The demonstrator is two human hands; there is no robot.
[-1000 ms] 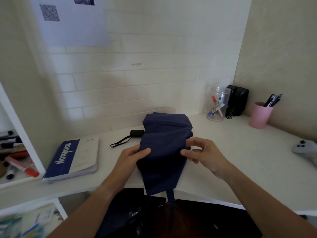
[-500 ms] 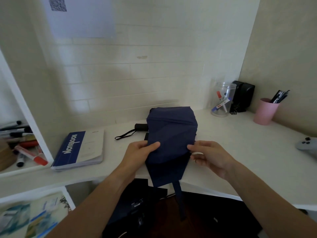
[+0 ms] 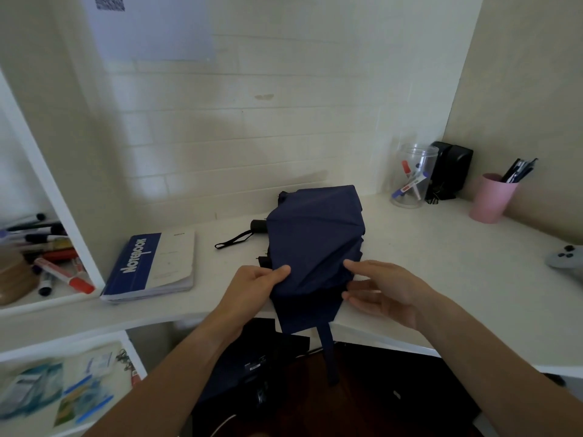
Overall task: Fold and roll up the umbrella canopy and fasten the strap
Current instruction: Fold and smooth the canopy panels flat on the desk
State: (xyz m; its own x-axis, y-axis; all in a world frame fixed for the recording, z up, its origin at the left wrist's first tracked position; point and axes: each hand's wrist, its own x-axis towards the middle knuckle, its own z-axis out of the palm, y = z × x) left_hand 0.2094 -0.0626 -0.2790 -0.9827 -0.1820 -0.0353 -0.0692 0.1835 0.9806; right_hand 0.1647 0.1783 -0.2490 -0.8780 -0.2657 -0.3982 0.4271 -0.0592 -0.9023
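Canopy (image 3: 315, 244) navy, creased (strap (image 3: 328, 351) dangling), both hands' fingers (image 3: 277, 274) pinching its edges.

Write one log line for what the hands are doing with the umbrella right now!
step: folding canopy | left hand: pinches umbrella canopy | right hand: pinches canopy's right edge | strap: hanging off desk, unfastened
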